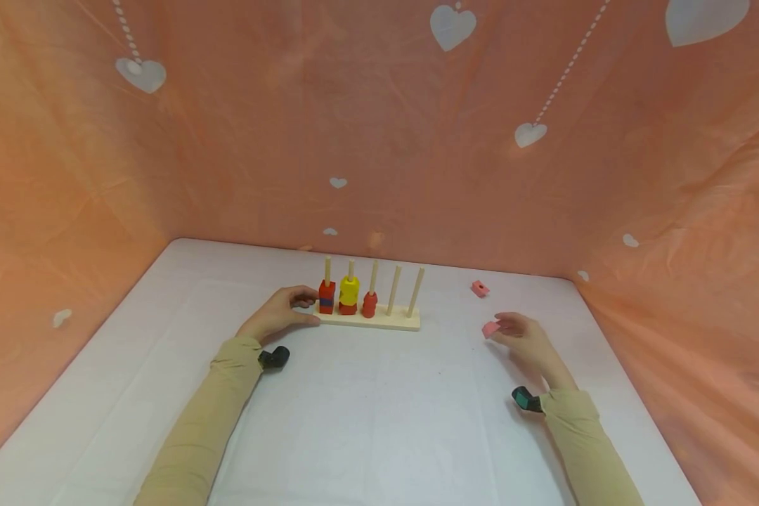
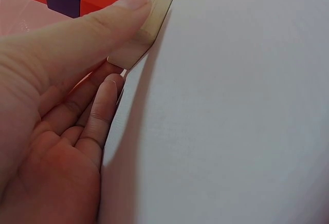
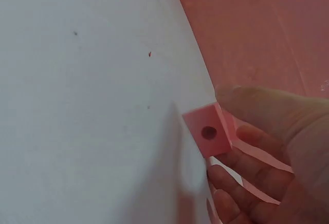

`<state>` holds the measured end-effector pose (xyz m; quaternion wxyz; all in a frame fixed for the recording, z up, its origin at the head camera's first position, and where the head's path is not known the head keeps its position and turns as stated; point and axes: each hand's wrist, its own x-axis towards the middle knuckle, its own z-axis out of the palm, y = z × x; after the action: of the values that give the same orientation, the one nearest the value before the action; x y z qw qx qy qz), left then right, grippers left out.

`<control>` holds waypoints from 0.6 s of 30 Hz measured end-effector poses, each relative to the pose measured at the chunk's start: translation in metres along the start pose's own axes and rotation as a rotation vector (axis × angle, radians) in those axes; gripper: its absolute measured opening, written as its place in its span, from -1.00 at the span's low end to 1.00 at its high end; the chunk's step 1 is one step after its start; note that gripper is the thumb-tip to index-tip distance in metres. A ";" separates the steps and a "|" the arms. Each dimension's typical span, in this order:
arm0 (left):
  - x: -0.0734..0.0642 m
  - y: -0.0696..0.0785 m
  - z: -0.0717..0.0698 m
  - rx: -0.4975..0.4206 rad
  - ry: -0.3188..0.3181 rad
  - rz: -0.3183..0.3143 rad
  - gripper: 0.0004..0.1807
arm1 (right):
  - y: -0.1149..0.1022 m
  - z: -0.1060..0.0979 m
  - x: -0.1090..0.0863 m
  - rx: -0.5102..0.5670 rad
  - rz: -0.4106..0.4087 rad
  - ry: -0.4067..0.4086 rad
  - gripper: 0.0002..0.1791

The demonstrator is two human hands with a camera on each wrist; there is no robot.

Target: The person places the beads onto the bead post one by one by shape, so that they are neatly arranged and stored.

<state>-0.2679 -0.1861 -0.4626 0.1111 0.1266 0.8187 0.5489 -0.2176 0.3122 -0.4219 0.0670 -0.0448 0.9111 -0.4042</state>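
Note:
A pale wooden peg board [image 1: 379, 322] with several upright rods stands toward the back of the table. Its left rod carries red and blue blocks [image 1: 327, 298], the second yellow pieces [image 1: 349, 290] over red, the third a red piece [image 1: 370, 305]; the two right rods are bare. My left hand [image 1: 281, 313] grips the board's left end, thumb along the front edge, other fingers behind. Off to the right, my right hand [image 1: 526, 341] pinches a pink block [image 3: 208, 130] between thumb and fingers. A round hole shows in that block's face.
Another pink block [image 1: 480, 288] lies on the white-covered table [image 1: 379, 422], beyond my right hand. Orange-pink cloth [image 1: 379, 126] with white hearts hangs behind the table and along both sides.

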 end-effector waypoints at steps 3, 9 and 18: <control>-0.001 0.001 0.000 -0.007 0.001 -0.010 -0.35 | 0.001 0.002 0.002 -0.002 0.017 -0.007 -0.47; -0.002 0.001 0.001 -0.015 0.011 -0.029 -0.36 | 0.004 0.003 0.004 -0.023 0.026 0.004 -0.48; -0.002 0.000 0.001 -0.007 0.011 -0.022 -0.35 | 0.003 0.005 0.006 -0.035 0.062 -0.007 -0.50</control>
<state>-0.2657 -0.1859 -0.4628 0.1133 0.1142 0.8186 0.5513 -0.2229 0.3099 -0.4281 0.0818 -0.0192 0.9187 -0.3860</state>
